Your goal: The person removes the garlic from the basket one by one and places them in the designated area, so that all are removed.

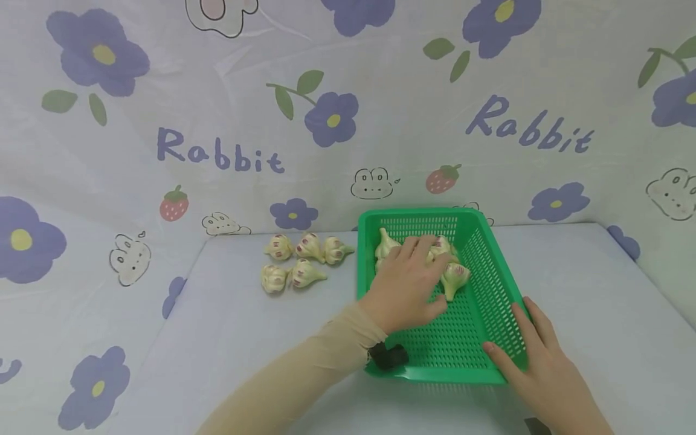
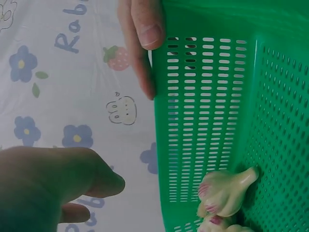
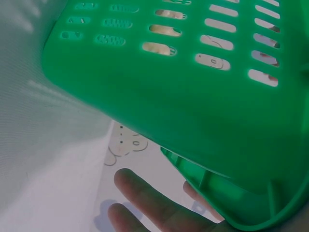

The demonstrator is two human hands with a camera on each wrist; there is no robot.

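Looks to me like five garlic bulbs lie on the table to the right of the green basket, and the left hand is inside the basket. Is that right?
Not quite: the head view shows the five garlic bulbs on the table to the left of the green basket, not the right. The left hand is indeed inside it.

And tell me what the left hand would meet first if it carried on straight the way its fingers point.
Most likely the garlic bulb just ahead of the left hand, inside the green basket; depth is unclear, so they may be touching.
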